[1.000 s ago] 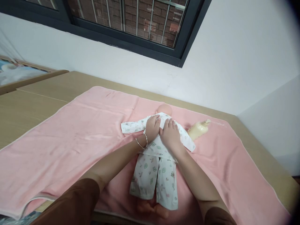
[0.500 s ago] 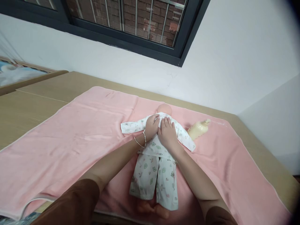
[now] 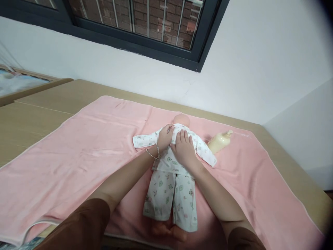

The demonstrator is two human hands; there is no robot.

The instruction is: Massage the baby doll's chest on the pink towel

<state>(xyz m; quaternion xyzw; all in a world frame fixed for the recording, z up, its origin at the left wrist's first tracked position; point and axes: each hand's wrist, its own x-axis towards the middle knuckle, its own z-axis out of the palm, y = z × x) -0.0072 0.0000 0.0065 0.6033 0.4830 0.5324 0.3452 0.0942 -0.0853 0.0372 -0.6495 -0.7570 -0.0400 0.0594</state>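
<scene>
A baby doll (image 3: 168, 161) in a white printed top and trousers lies stretched out on a pink blanket (image 3: 104, 132), its bare head away from me and its feet toward me. No face shows on the doll. My right hand (image 3: 184, 149) rests flat on the middle of its upper body, fingers stretched out. Beside it, my left hand (image 3: 164, 138), with a bangle at the wrist, lies on the shoulder side of the top, turned on edge with loosely bent fingers and a gap at the thumb. Right of the doll's sleeve lies a pale yellow bottle (image 3: 220, 141).
The blanket covers much of a wooden surface (image 3: 52, 93). Behind it rise a white wall (image 3: 234, 86) and a dark-framed window (image 3: 145, 45). At the far left is a wooden-edged cot or tray (image 3: 39, 89) with pale cloth.
My left hand has shifted slightly left and its fingers are more bent. My right hand stays on the doll with its thumb a little farther out. The whole view has shifted slightly.
</scene>
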